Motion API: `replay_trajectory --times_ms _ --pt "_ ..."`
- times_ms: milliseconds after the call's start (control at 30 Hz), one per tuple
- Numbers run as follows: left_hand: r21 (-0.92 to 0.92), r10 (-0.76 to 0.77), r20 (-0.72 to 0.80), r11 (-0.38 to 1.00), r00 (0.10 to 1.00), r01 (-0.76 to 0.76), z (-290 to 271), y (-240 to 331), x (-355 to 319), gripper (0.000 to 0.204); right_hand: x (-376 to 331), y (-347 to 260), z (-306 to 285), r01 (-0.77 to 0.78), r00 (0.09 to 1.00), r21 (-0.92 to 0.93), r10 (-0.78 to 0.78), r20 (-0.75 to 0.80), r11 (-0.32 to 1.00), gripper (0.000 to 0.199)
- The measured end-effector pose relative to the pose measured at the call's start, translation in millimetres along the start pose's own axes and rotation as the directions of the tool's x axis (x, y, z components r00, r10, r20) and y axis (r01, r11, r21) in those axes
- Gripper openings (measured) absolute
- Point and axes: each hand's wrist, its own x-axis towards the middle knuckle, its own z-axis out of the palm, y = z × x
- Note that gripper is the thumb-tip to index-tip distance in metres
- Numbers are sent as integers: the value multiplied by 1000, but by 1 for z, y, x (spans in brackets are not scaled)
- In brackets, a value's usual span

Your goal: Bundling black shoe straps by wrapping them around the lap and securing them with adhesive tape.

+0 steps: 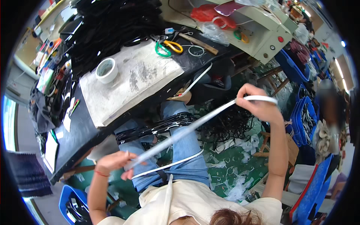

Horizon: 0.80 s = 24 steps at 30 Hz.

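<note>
A long white strip (187, 129) stretches slantwise across my lap between my two hands. Its upper end is pinched in my right hand (257, 103), with a short tail poking out past the fingers. At the lower end my left hand (116, 162) is closed around the strip; its fingertips are smeared by motion. Beneath the strip, a bundle of thin black strips (157, 129) lies over my thighs. A loop of the white strip crosses the jeans (191, 165) lower down. Another white strip (198, 79) hangs by the table edge.
On the black table (84, 138) a worn pale board (131, 82) carries a white tape roll (106, 70). Scissors with green and yellow handles (167, 48), a wooden-handled tool (198, 43) and a black pile (112, 26) lie beyond. Blue bins (302, 120) stand right; scraps (240, 183) litter the floor.
</note>
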Motion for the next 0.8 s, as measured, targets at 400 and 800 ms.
replay_trajectory --times_ms 400,800 --pt "499 551 -190 767 812 -403 51 57 125 33 4 -26 141 266 946 153 -288 148 952 14" --pt "234 145 -593 972 792 -3 -33 -78 -73 21 -7 124 76 -275 960 219 257 108 936 11"
